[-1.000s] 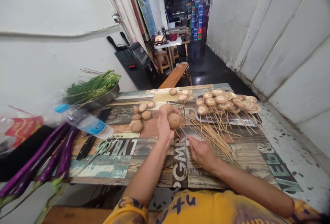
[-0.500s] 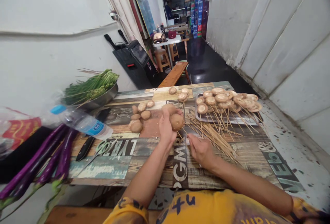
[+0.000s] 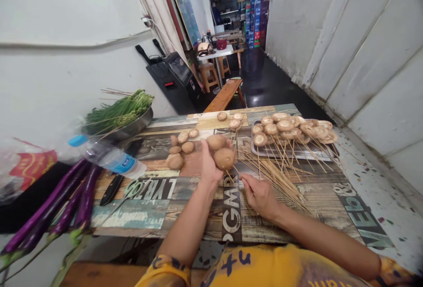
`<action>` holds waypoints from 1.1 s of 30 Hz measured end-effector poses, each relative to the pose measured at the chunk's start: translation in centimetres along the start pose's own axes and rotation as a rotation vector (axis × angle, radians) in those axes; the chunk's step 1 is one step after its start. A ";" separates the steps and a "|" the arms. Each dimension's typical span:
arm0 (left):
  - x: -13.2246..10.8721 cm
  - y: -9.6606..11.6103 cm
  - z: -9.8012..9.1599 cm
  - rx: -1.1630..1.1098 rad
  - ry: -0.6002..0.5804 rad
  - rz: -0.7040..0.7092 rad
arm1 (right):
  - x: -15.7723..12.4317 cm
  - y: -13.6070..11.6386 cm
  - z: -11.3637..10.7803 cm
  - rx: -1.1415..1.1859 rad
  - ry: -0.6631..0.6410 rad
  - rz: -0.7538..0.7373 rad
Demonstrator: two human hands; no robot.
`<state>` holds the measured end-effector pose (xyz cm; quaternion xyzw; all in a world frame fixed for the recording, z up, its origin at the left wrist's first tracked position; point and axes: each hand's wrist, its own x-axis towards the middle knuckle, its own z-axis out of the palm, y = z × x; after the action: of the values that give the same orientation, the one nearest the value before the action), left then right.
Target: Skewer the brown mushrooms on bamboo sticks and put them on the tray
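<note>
Two brown mushrooms (image 3: 224,158) rest in my left hand (image 3: 209,163), the thumb along their left side and the fingers behind them. My right hand (image 3: 259,194) pinches the near end of a thin bamboo skewer (image 3: 235,170), whose other end reaches the front mushroom. To the right of my left hand lies a loose pile of bamboo skewers (image 3: 274,177). Several loose mushrooms (image 3: 175,161) sit on the table to the left. Beyond my left hand are skewered mushrooms (image 3: 235,124), caps and pale undersides showing.
At the right, a clear tray (image 3: 256,149) bears several mushroom skewers (image 3: 284,125). On the left are a water bottle (image 3: 112,159), a black-handled knife (image 3: 111,189), purple eggplants (image 3: 87,194) and a metal bowl (image 3: 137,125) of green vegetables (image 3: 119,108). A wooden bench (image 3: 224,94) stands beyond the table.
My left thumb has shifted left and the two mushrooms have tilted, so the rear one shows more. My right hand keeps its pinch on the skewer, nearly in place.
</note>
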<state>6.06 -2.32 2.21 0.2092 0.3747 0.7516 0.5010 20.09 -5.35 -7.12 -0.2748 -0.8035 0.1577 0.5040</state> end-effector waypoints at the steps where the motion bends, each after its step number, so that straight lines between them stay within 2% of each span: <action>1: 0.1 0.0 -0.1 0.012 -0.006 -0.004 | -0.1 0.0 0.0 0.011 -0.004 0.005; 4: 0.3 -0.1 -0.4 0.040 -0.013 0.031 | -0.3 0.1 0.0 0.016 -0.014 0.014; 13: 0.1 -1.6 -0.5 0.126 -0.047 0.260 | -0.4 -0.7 -0.1 0.049 0.028 0.058; 25: -0.3 -1.5 -0.3 0.106 -0.015 0.189 | -0.2 -0.7 0.1 0.065 -0.022 0.052; 33: -0.5 -2.3 -0.3 0.154 -0.056 0.165 | 0.6 -0.6 0.3 0.025 -0.016 0.070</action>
<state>7.41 -2.43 0.29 0.2981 0.3985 0.7531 0.4304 19.44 -5.46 -6.52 -0.2951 -0.7952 0.1875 0.4953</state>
